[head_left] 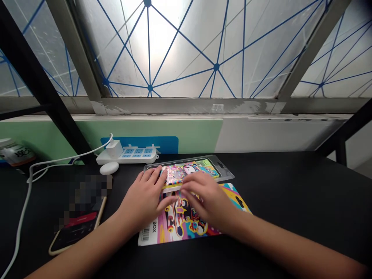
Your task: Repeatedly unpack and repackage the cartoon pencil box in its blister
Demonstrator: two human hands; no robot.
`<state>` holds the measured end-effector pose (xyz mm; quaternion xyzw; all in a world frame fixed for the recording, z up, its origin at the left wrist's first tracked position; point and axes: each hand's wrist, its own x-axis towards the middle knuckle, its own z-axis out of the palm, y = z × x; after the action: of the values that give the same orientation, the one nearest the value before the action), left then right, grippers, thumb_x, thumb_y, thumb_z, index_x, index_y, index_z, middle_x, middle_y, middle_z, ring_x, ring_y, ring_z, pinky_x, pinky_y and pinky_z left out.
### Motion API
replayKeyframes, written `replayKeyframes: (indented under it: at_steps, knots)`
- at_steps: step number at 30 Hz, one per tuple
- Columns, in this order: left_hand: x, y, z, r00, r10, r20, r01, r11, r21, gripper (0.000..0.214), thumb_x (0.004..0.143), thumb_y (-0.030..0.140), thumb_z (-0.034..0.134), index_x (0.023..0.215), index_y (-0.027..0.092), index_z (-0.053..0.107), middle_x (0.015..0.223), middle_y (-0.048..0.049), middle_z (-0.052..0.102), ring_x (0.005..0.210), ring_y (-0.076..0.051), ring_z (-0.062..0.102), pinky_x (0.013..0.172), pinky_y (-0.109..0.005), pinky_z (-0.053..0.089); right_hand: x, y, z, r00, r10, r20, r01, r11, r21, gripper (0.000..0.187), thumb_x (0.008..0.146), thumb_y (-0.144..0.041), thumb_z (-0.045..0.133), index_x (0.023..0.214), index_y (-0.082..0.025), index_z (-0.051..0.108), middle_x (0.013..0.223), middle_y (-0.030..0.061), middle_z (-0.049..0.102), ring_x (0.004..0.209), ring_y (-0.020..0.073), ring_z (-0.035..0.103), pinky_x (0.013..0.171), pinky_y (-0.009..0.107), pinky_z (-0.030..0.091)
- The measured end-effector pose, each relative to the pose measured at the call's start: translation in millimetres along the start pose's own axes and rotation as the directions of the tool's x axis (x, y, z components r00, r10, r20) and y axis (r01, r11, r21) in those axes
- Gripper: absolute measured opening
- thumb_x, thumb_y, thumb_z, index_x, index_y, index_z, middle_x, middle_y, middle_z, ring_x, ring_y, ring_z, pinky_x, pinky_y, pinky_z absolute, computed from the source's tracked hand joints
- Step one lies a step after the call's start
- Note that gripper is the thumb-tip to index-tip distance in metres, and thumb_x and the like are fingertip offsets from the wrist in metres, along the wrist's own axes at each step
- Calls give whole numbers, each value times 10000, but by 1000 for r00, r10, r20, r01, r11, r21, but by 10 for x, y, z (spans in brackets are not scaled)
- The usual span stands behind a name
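A colourful printed card (180, 223) lies flat on the black table (290, 193). Just behind it sits a clear plastic blister pack (200, 167) with a bright patterned item (177, 173) inside. My left hand (145, 197) rests on the left end of the patterned item, fingers spread flat. My right hand (206, 195) lies over the card's upper edge, its fingers blurred and reaching toward the patterned item.
A white power strip (130, 154) with a plugged adapter and white cable (26, 193) lies at the back left, a white oval puck (109, 167) beside it. A phone (75, 230) lies front left, a jar (13, 152) at far left. A window wall stands behind.
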<state>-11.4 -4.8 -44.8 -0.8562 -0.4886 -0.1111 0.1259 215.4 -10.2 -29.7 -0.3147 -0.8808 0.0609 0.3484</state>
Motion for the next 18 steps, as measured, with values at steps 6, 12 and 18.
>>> replayKeyframes:
  at_steps: [6,12,18]
  knots:
    - [19,-10,-55,996,-15,91,16,1000,-1,1000,806,849,419,1483,114,442,1535,-188,428,1364,-402,424,1051,-570,411,81,743,-346,958,266,110,-235,943,-237,181,957,-330,551,976,-223,695,994,84,686,945,258,613,829,415,471]
    - [32,-18,-100,989,-30,148,20,998,67,874,868,733,505,1516,158,390,1571,-155,373,1394,-378,404,1051,-589,410,59,950,-395,919,352,175,-300,916,-268,375,941,-477,527,1164,-209,663,1107,132,629,1031,302,577,905,463,482]
    - [8,-15,-52,993,-20,118,10,996,90,878,853,719,546,1509,154,401,1562,-164,390,1385,-378,412,1056,-573,412,124,995,-517,840,425,337,-372,904,-212,584,867,-649,544,1280,-243,619,1208,142,561,1161,340,511,1011,504,431]
